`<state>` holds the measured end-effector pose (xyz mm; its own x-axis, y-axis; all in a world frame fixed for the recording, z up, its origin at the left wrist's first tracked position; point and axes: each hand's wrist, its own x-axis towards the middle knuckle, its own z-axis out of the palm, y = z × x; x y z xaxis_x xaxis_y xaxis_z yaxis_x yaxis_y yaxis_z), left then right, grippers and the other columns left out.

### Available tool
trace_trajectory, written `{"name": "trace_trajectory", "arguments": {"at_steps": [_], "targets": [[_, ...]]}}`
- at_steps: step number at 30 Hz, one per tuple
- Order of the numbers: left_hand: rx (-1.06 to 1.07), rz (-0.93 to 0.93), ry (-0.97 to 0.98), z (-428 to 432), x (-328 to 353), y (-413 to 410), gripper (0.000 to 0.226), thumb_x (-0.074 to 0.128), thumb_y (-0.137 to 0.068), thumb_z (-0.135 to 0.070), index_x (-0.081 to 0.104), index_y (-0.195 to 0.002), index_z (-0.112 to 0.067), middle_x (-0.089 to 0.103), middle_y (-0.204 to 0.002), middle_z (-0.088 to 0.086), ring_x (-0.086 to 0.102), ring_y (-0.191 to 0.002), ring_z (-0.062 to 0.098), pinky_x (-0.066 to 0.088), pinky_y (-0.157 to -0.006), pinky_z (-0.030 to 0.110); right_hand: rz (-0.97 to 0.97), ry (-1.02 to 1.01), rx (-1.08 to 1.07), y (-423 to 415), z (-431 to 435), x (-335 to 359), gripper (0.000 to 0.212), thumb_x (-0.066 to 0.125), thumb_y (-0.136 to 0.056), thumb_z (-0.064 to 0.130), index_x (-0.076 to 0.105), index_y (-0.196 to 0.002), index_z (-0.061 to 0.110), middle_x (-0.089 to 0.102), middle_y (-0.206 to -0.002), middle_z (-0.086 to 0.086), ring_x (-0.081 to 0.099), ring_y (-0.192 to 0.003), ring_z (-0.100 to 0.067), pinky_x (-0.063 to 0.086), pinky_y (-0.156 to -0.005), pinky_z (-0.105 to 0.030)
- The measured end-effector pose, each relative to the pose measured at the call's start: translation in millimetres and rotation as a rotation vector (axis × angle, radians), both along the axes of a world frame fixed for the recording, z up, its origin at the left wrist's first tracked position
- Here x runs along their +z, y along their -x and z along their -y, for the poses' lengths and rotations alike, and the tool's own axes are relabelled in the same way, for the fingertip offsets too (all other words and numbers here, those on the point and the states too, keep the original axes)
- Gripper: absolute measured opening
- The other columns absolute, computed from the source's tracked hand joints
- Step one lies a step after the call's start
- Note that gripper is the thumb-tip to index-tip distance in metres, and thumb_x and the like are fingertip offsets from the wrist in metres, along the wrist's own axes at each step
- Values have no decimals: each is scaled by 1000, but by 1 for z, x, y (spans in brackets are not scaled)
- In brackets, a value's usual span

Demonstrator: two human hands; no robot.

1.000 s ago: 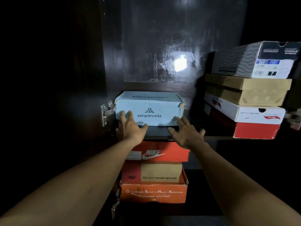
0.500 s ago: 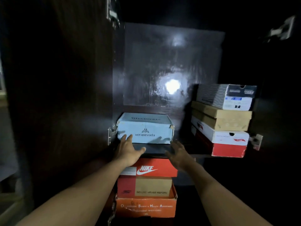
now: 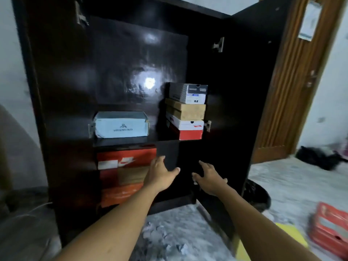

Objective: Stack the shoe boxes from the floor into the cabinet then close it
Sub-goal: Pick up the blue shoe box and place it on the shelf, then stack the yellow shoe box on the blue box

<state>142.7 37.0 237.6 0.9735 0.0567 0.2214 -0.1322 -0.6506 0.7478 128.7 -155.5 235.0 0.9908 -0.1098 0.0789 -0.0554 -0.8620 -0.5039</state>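
Hovering in front of the open cabinet (image 3: pixel 62 113), both hands are empty: the left hand (image 3: pixel 160 176) and the right hand (image 3: pixel 210 178) are spread with fingers apart, palms toward the dark lower compartment, touching nothing that can be seen.

One shoe box, the red box (image 3: pixel 328 227), lies on the floor at the near right, blurred, beside something yellow (image 3: pixel 291 235). Whether more boxes wait out of view cannot be told. By judgement it is light, thin cardboard with a loose lid: stiff enough along its edges but easy to crush in the middle, so it is best taken by the two short ends or from beneath, both hands pressing the lid down so it cannot slide off.

Inside the cabinet, the upper shelf (image 3: pixel 120 141) carries a pale blue box (image 3: pixel 120 126) at the left and, well apart at the right, a stack of three: a white-and-red box (image 3: pixel 190 129) at the bottom, a tan box (image 3: pixel 186 111) on it, a grey box (image 3: pixel 188 93) on top. Below the shelf at the left stands a pile of orange boxes (image 3: pixel 122 176). The lower right space looks dark and free. The right door (image 3: pixel 250 91) stands wide open, near a wooden room door (image 3: pixel 297 81).
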Motion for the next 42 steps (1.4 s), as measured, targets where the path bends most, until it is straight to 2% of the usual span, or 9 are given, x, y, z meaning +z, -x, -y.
{"name": "trace_trajectory", "arguments": {"at_steps": [7,10,12,19,22,27,34,39,42], "targets": [[-368,-154,10,135,-36,49,78,66,-88,-52,36,-151,-16,33,-155,6,43,-138,26,38,-110,36,-109,9,-298,109,114,-64,79,46,-90,59,19,-156,25,20,-163,-4,32,-144,-32,28,-112,-60],[-515,-149,2,187,-46,66,75,63,-89,-53,36,-150,-18,34,-155,5,42,-138,26,39,-106,36,-176,3,-454,159,163,-102,76,48,-92,55,22,-155,23,23,-161,-7,35,-143,-32,31,-111,-59],[-610,-160,-43,218,-61,77,78,65,-87,-52,36,-151,-17,34,-155,6,41,-139,26,38,-106,34,-216,-20,-555,193,186,-120,78,48,-89,56,23,-155,24,23,-161,-6,39,-140,-32,32,-110,-60],[-816,-159,-266,296,-110,91,83,65,-86,-54,32,-152,-15,32,-157,8,38,-141,26,43,-105,39,-317,-48,-785,279,236,-154,71,44,-98,51,17,-157,23,17,-164,-4,31,-146,-29,29,-114,-57],[-870,-171,-326,324,-128,96,84,64,-87,-54,29,-154,-16,31,-157,6,40,-140,27,45,-102,40,-366,-71,-870,305,251,-169,67,43,-100,50,16,-157,27,16,-165,1,30,-146,-29,27,-111,-63],[-902,-206,-451,354,-162,94,86,64,-87,-57,27,-154,-20,31,-156,2,46,-133,27,49,-95,40,-396,-151,-891,321,286,-206,66,42,-101,48,15,-157,26,13,-165,2,28,-147,-27,23,-113,-64],[-794,-326,-556,374,-212,72,89,67,-84,-59,30,-152,-16,37,-151,6,46,-132,30,48,-98,42,-401,-230,-849,296,330,-250,67,45,-100,48,16,-157,26,17,-164,1,33,-145,-28,25,-113,-62],[-577,-380,-492,399,-238,39,88,70,-81,-59,37,-148,-14,41,-145,10,48,-128,35,49,-95,44,-346,-296,-747,252,366,-275,70,48,-100,43,16,-158,17,16,-165,-7,31,-146,-29,26,-118,-49],[-448,-350,-464,406,-255,9,88,71,-79,-58,38,-147,-14,38,-147,9,42,-133,35,48,-98,50,-339,-289,-726,208,387,-291,71,47,-98,49,17,-157,23,16,-165,-1,32,-146,-29,24,-114,-62]]}}
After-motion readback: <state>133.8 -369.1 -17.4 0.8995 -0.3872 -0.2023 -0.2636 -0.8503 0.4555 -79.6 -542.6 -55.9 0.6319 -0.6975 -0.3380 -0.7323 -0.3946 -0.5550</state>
